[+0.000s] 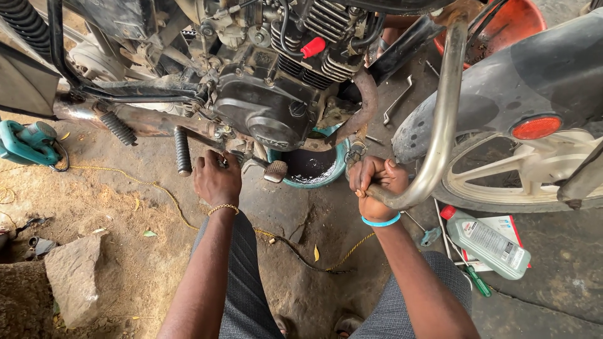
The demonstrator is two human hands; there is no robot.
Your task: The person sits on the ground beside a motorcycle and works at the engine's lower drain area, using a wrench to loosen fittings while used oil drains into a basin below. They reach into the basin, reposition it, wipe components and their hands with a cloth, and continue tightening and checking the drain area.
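A motorcycle engine (270,94) hangs above a teal bowl (336,168) that holds dark oil. My left hand (217,179) reaches under the engine near the gear lever and the footpeg (182,150), its fingers curled against the metal there; whether it grips something is hidden. My right hand (375,182) is wrapped around the lower bend of the chrome crash guard tube (440,125). My knees in grey trousers show at the bottom.
A clear oil bottle with a red cap (490,242) lies by the front wheel (521,163), beside a green-handled screwdriver (477,279). A teal power tool (28,143) lies far left, a rock (78,273) at lower left. A yellow cord (157,188) crosses the dirt. An orange basin (512,22) stands behind.
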